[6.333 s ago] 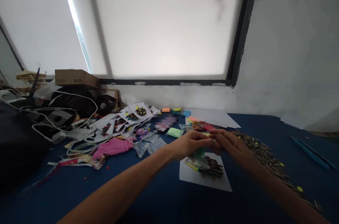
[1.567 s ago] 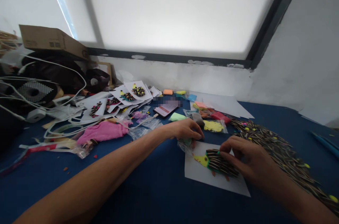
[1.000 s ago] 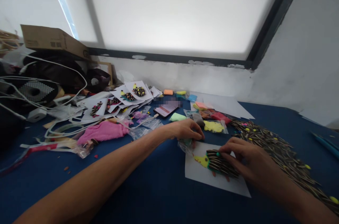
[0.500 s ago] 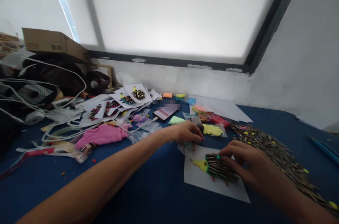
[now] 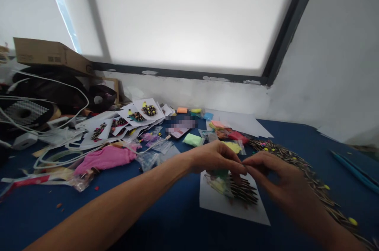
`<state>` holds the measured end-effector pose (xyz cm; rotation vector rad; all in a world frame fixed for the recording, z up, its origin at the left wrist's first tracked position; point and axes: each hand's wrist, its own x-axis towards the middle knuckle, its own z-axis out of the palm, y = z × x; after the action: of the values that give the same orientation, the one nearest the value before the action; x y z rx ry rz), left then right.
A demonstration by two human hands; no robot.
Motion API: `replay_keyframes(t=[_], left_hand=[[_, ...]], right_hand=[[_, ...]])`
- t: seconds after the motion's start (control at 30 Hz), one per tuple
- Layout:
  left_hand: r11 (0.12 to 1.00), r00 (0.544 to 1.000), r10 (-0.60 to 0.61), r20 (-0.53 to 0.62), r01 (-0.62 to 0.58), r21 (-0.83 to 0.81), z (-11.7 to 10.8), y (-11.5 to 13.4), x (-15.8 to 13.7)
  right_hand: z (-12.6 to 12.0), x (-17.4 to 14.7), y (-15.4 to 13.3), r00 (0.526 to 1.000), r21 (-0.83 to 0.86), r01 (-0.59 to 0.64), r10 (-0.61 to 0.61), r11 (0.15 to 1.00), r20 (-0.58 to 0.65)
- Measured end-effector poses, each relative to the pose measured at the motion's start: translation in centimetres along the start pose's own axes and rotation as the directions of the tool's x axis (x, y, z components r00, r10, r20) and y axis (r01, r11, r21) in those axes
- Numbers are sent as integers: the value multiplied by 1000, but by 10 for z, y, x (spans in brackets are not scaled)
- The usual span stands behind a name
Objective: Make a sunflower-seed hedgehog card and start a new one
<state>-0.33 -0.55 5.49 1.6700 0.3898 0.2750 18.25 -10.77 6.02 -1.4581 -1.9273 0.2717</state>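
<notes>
My left hand (image 5: 222,157) hangs over the paper with its fingers closed on a clear plastic packet of green clay (image 5: 222,174). The packet hides the head of a hedgehog figure (image 5: 244,191), whose back is made of striped sunflower seeds. That figure lies on a white paper sheet (image 5: 213,201). From the right, my right hand (image 5: 276,172) pinches thumb and forefinger together against the left fingertips. Whatever is between them is too small to name, perhaps a bit of green clay.
Loose sunflower seeds (image 5: 299,164) spread along the right, with a blue pen-like object (image 5: 353,170) beyond. Bagged clay, including a light green pack (image 5: 193,139), and a phone (image 5: 179,130) lie behind. Finished hedgehog cards (image 5: 149,109), a pink cloth (image 5: 105,158) and white cables crowd the left.
My right hand has lifted off the hedgehog figure to meet the left fingertips. My left hand has moved right, bringing the packet over the figure. The view has shifted slightly.
</notes>
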Motion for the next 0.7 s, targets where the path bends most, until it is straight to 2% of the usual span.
replay_keyframes(t=[0.13, 0.2, 0.27, 0.33, 0.4, 0.5, 0.6, 0.7], left_hand=[[998, 997, -31, -75, 26, -65, -2, 0, 1], [996, 996, -54, -72, 49, -68, -1, 2, 0], [997, 998, -45, -40, 43, -66, 5, 5, 0], [995, 999, 20, -41, -24, -99, 13, 10, -1], [991, 992, 58, -111, -70, -116, 22, 15, -2], [986, 984, 90, -154, -109, -125, 29, 22, -2], [990, 988, 75, -131, -90, -111, 33, 27, -2], [992, 992, 12, -125, -27, -121, 35, 31, -2]], right_hand=[[-4, 0, 2, 987, 129, -134, 144, 983, -74], [-5, -1, 4, 975, 154, -146, 169, 977, -145], [-5, -1, 4, 973, 136, -141, 162, 981, -164], [-3, -2, 2, 980, 124, -135, 151, 983, -131], [-2, -3, -1, 985, 138, -132, 146, 981, -92], [0, -2, -4, 990, 190, -134, 141, 973, -23], [1, -1, -4, 991, 225, -131, 123, 965, 48], [2, -2, -1, 990, 215, -139, 133, 967, 42]])
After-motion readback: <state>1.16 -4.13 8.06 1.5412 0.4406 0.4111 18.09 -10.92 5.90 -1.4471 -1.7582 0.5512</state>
